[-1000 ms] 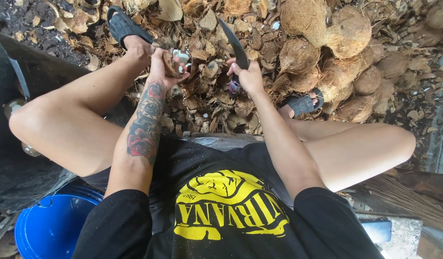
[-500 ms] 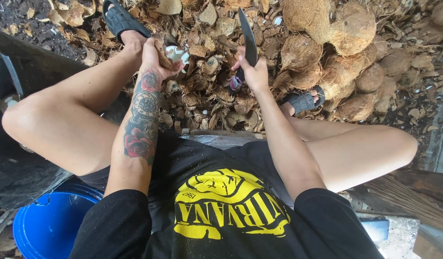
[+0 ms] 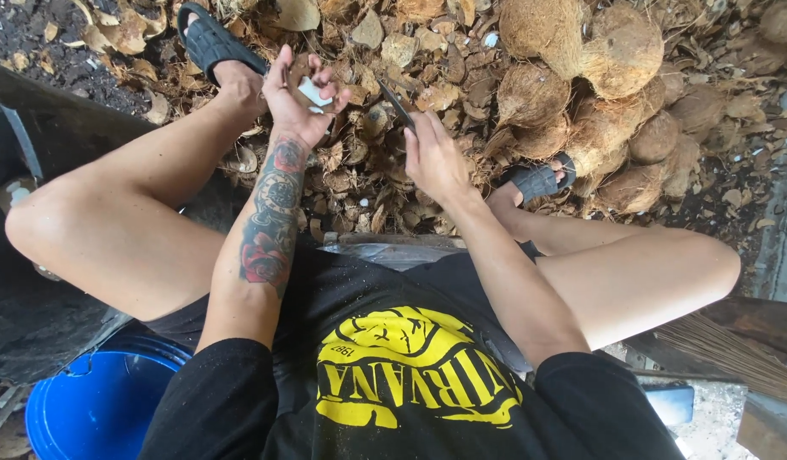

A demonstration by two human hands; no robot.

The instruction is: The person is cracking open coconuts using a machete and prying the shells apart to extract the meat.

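I sit with my knees apart above a ground covered in broken coconut shell. My left hand (image 3: 298,94) is raised in front of me and grips a piece of coconut (image 3: 311,89), brown shell outside and white flesh showing between the fingers. My right hand (image 3: 434,155) holds a dark-bladed knife (image 3: 396,104), its blade pointing up and left toward the coconut piece, a short gap between them. Both forearms reach forward over my black shirt with a yellow print.
A heap of husked brown coconuts (image 3: 598,94) lies at the upper right. Shell fragments (image 3: 368,170) cover the ground between my black sandals (image 3: 208,38). A blue bucket (image 3: 95,409) stands at the lower left, beside a dark tub (image 3: 36,136). A broom (image 3: 734,349) lies at the right.
My left hand has turned the coconut piece so more white flesh shows. My right hand has lowered and tilted the knife blade leftward toward the piece.
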